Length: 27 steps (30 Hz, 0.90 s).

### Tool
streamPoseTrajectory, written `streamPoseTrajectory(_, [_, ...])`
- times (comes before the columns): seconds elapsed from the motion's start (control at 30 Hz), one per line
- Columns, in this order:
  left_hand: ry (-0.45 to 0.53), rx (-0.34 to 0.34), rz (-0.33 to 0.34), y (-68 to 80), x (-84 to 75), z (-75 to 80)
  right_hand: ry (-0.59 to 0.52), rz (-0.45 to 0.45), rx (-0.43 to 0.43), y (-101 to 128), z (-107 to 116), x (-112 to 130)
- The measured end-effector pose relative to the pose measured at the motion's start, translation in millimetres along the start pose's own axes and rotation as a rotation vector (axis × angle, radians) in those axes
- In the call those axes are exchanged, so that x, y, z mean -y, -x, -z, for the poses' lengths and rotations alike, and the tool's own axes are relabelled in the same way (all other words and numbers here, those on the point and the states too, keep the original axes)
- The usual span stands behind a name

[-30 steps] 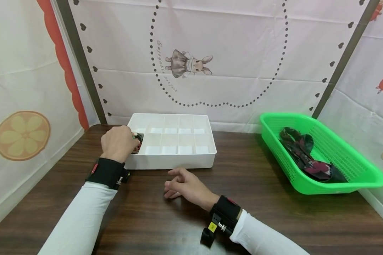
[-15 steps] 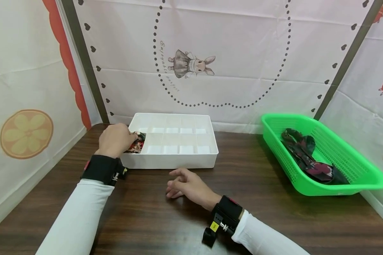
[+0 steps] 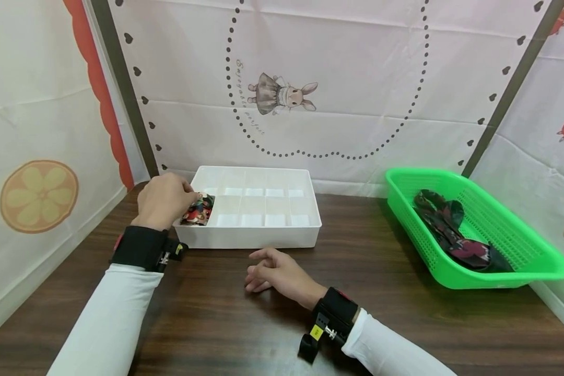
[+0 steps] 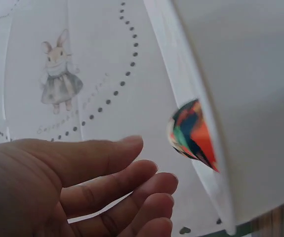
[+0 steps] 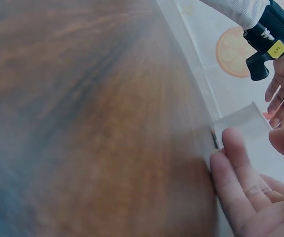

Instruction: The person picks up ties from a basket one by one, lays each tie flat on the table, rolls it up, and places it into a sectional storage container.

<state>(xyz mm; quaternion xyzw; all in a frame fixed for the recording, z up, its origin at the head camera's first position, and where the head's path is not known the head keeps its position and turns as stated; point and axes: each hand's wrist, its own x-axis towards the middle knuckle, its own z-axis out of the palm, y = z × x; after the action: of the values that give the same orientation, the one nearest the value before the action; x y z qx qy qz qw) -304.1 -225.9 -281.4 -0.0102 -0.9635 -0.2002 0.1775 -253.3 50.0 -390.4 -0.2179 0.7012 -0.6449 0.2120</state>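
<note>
A white divided tray (image 3: 254,237) stands at the back of the dark wooden table (image 3: 225,324). A rolled, colourful patterned cloth (image 3: 198,210) lies in its front left compartment. My left hand (image 3: 180,192) hovers at the tray's left rim beside that cloth. In the left wrist view the left hand (image 4: 146,187) has relaxed fingers and holds nothing, with the cloth (image 4: 191,133) showing past the tray wall. My right hand (image 3: 258,269) rests on the table in front of the tray, fingers loosely curled and empty.
A green plastic basket (image 3: 498,279) stands at the right with dark patterned cloths (image 3: 451,230) inside. Printed fabric walls close in the back and both sides. Bare tabletop lies between the tray and the basket and along the front.
My left hand has drawn back to the left out of the compartment, leaving the patterned cloth there with more of it showing. The right hand has stayed where it was.
</note>
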Motion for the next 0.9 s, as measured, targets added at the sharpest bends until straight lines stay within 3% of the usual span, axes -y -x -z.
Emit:
streamPoseTrajectory(0.07, [0.022,0.016,-0.023,0.5,-5.0,0.9,0.022,0.007,0.014,0.3,4.6,2.9])
streamPoseTrajectory(0.2, [0.083,0.042,-0.116,-0.4,-30.0,-4.6,0.079,0.025,-0.005,8.0,26.0,12.6])
streamPoseTrajectory(0.4, [0.114,0.022,-0.318,13.5,-69.3,-20.3,0.161,0.088,-0.071,20.5,64.3,37.4])
streamPoseTrajectory(0.57, [0.112,0.071,-0.483,22.7,-97.4,-31.8,0.262,0.175,-0.261,44.5,108.5,72.9])
streamPoseTrajectory(0.7, [0.089,0.163,-0.556,27.8,-102.2,-36.7,0.366,0.195,-0.425,65.4,152.7,102.8])
streamPoseTrajectory(0.8, [0.081,0.218,-0.585,29.7,-100.4,-39.9,0.504,0.153,-0.550,79.6,196.3,122.4])
streamPoseTrajectory(0.9, [0.077,0.248,-0.628,29.7,-101.5,-46.1,0.700,0.054,-0.647,97.8,247.2,131.0])
